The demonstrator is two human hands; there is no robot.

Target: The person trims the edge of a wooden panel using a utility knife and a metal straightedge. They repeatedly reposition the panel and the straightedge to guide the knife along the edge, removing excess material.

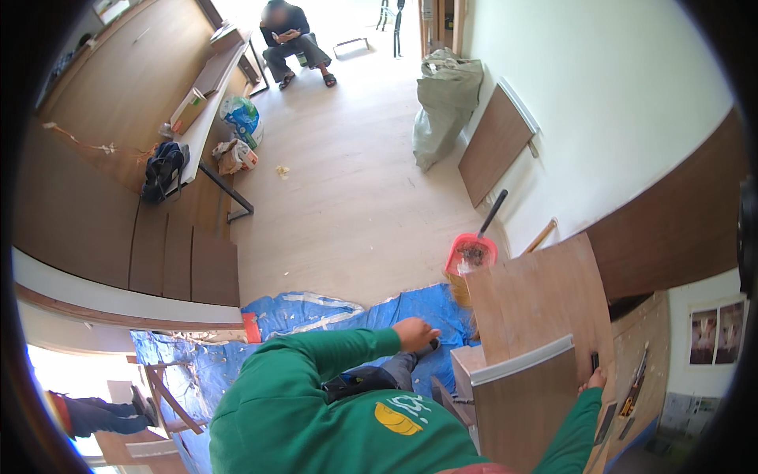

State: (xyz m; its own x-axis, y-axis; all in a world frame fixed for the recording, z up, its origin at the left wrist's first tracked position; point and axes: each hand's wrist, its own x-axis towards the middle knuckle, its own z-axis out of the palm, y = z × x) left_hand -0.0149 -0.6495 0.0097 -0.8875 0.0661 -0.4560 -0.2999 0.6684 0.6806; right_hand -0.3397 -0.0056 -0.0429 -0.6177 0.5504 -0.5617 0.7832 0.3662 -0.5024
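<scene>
My left hand (414, 334) is loosely curled in front of my body, above a blue tarp (379, 316), with nothing visible in it. On the right, my right hand (594, 381) closes around the lower end of a small black object (594, 362) whose kind I cannot make out. It rests by the edge of a light brown wooden board (537, 296). Closer to me, a darker wood panel (525, 403) with a white edge strip (523, 360) lies over or against that board. Beside my right hand, a yellow-and-black hand tool (629, 404) lies on a wooden surface (643, 340).
A red dustpan (472, 254) holding debris stands past the board. Along the right wall are a leaning panel (497, 146) and a large sack (446, 103). A seated person (288, 39) is far ahead. Another person's legs (103, 415) show at lower left, near a wooden frame (170, 399).
</scene>
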